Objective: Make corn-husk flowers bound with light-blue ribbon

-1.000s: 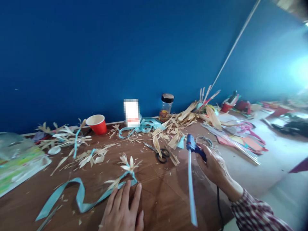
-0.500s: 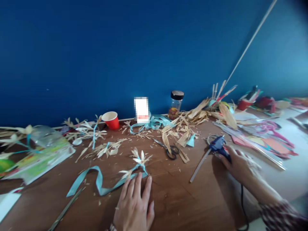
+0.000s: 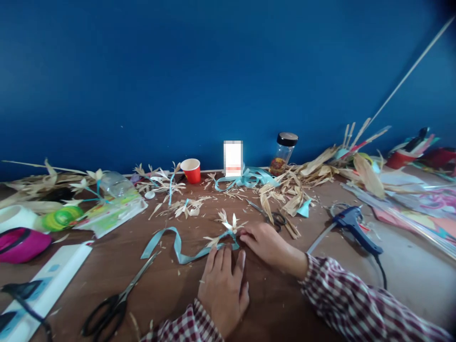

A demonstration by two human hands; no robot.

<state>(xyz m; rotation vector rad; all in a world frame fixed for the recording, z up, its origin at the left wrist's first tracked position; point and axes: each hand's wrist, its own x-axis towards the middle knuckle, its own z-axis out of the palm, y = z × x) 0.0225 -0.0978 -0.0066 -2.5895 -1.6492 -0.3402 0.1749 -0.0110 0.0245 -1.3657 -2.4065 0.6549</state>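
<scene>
A small corn-husk flower [image 3: 234, 223] with a blue-wrapped stem lies on the brown table in the middle. From it a light blue ribbon [image 3: 177, 247] waves out to the left. My left hand [image 3: 224, 285] lies flat, fingers stretched forward, with its fingertips on the ribbon below the flower. Fingers curled in, my right hand [image 3: 269, 247] has its thumb and fingertips at the flower's right side; the exact contact is partly hidden. The blue glue gun [image 3: 352, 228] rests on the table to the right, apart from both hands.
Black-handled scissors [image 3: 114, 304] lie front left, beside a white power strip [image 3: 60, 275]. A second pair of scissors [image 3: 278, 218] is behind my right hand. A red paper cup [image 3: 192, 172], a black-lidded jar [image 3: 283, 154] and dried corn husks [image 3: 317, 164] line the wall.
My right hand has left the glue gun and moved left to the flower. The glue gun stays on the table. My left hand keeps its place on the ribbon; the view has turned left.
</scene>
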